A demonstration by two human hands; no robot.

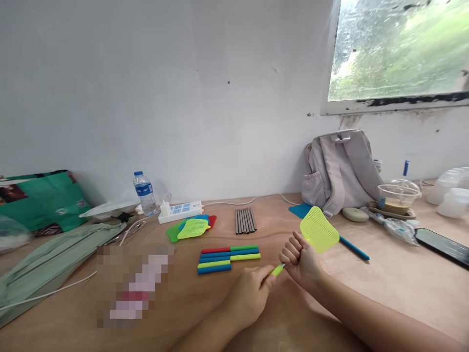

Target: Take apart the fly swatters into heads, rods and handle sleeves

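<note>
My left hand (252, 288) is closed around a yellow-green plastic handle (277, 270), whose far end points into my right fist. My right hand (302, 259) is wrapped round the shaft of a fly swatter, and its yellow-green mesh head (319, 230) sticks out beyond the fist. A short bit of metal shows between handle and fist; the rest of the shaft is hidden. Left of my hands lie several coloured handles (230, 254) in red, green, blue and yellow. Behind them rests a row of metal tubes (245, 221). Loose swatter heads (193, 228) overlap in a pile farther left.
A blue handle (354, 248) and a blue swatter head (300, 210) lie right of my hands. Along the wall are a power strip (181, 211), water bottle (144, 193), backpack (340, 168) and drink cup (397, 198). A phone (443, 247) lies far right, a green bag (54, 205) left.
</note>
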